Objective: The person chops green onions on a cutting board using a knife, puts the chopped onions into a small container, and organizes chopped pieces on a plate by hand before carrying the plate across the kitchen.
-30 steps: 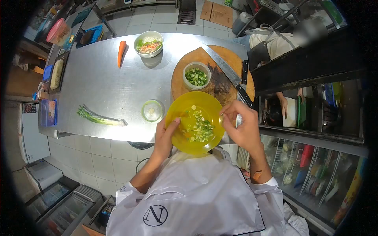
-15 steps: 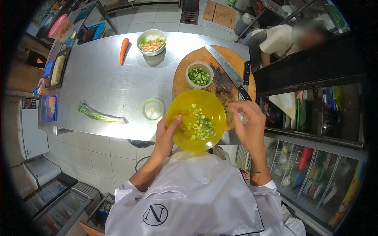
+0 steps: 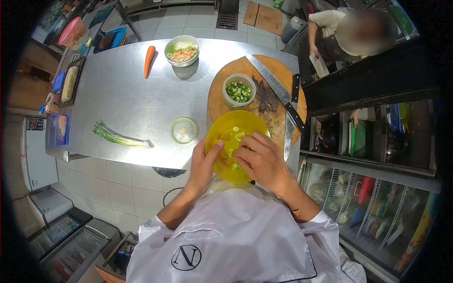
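Observation:
My left hand (image 3: 205,162) grips the left side of a yellow bowl (image 3: 220,125), its thumb over the rim. Sliced spring onion (image 3: 235,132) lies inside. Over the bowl, my right hand (image 3: 262,162) has its fingers bunched together among the slices, which it partly hides. Just beyond the bowl, a round tub (image 3: 226,97) of chopped green onion (image 3: 238,91) stands on the round wooden board (image 3: 221,75). To the left of my left hand, a clear lid with a green edge (image 3: 183,130) lies on the steel table (image 3: 118,101).
Knives (image 3: 270,78) lie crossed on the board's right side. Farther left are a spring onion stalk (image 3: 122,137), a carrot (image 3: 149,61) and a bowl of shredded salad (image 3: 182,51). Another person (image 3: 325,23) stands behind the dark counter at right.
My right hand has moved left from beside the bowl into it, covering part of the slices. The bowl has shifted slightly right. The other person has moved and now holds a pale flat object.

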